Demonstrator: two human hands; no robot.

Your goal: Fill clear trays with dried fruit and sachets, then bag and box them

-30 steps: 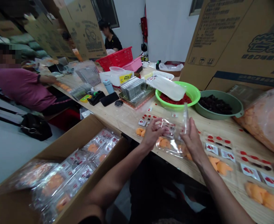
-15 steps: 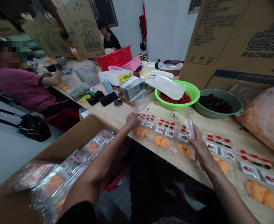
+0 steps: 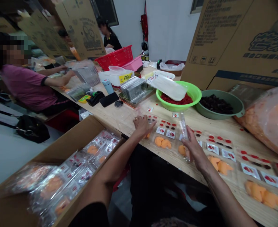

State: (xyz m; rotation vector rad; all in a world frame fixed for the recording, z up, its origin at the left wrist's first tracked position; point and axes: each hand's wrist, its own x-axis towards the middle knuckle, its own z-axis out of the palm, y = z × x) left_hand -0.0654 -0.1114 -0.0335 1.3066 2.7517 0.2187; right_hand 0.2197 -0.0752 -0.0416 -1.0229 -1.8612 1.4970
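My left hand (image 3: 142, 126) lies over the leftmost clear tray in the row, fingers spread and pressing on its top edge. The palm hides most of that tray. My right hand (image 3: 192, 143) grips upright clear plastic lids (image 3: 185, 126), a thin stack seen edge-on; their exact number cannot be told. Between the hands sits a filled clear tray (image 3: 163, 134) with orange pieces (image 3: 162, 142), white sachets (image 3: 170, 134) and red and dark bits. Another tray is partly behind my right hand. More filled trays (image 3: 220, 154) continue to the right.
An open carton (image 3: 82, 121) at lower left holds packed trays (image 3: 91, 151). A lime bowl (image 3: 198, 94) of red bits, a green basin (image 3: 238, 105) of dark pieces and a bag of orange pieces (image 3: 269, 116) stand behind. A co-worker in a pink shirt (image 3: 27, 83) sits left.
My left hand has moved right and over the leftmost tray, its fingers now spread there. My right hand still holds the lids. The co-worker's arms have moved further forward.
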